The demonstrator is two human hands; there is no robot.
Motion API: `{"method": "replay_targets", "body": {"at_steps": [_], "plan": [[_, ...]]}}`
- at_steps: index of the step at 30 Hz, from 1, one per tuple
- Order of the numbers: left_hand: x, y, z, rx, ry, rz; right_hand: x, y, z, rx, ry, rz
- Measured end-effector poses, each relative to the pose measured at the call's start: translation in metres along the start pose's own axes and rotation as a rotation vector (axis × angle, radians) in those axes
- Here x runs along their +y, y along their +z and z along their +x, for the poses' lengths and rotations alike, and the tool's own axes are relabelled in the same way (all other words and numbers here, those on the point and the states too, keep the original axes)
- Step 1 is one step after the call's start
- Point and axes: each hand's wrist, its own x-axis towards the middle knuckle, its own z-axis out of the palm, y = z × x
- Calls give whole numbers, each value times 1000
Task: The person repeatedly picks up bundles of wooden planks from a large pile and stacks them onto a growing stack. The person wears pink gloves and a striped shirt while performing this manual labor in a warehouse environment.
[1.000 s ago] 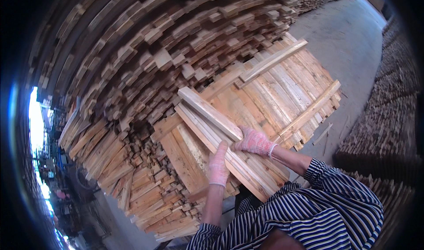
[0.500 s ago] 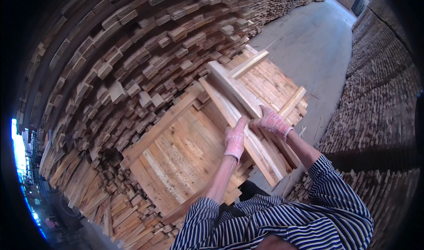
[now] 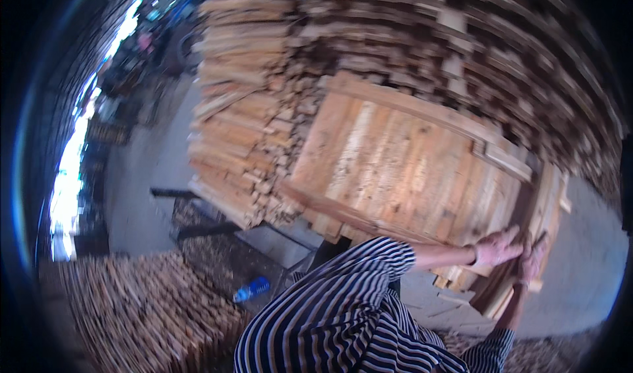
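A pallet-like wooden panel (image 3: 395,159) with raised side rails lies in front of me. Across its right end runs a group of long wooden boards (image 3: 546,198). My left hand (image 3: 496,248), in a pinkish glove, is at the near part of these boards with its fingers stretched out and apart. Close beside it, my right hand (image 3: 531,259) rests against the boards. Motion smears its fingers, so whether they grip a board is unclear.
Tall stacks of boards (image 3: 455,20) rise behind the panel. Split lengths of wood (image 3: 237,122) are piled on the left. At the lower left stand another wood stack (image 3: 151,307) and a blue bottle (image 3: 252,290). Grey floor (image 3: 587,248) shows at the right.
My view has swung left, so the panel, boards and hands now appear farther right. The boards that both hands held now lie at the panel's end, and my left fingers have spread.
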Motion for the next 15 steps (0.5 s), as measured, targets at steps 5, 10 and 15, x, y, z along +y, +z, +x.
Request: {"method": "replay_targets", "body": {"at_steps": [5, 10, 15], "plan": [[62, -174, -154, 373, -167, -246, -8, -6, 10, -206, 28, 127], [37, -329, -328, 1325, -645, 196, -80, -53, 29, -258, 155, -400], [-74, -374, -547, 1789, -991, 48, -287, -25, 30, 166, -551, -121]]}}
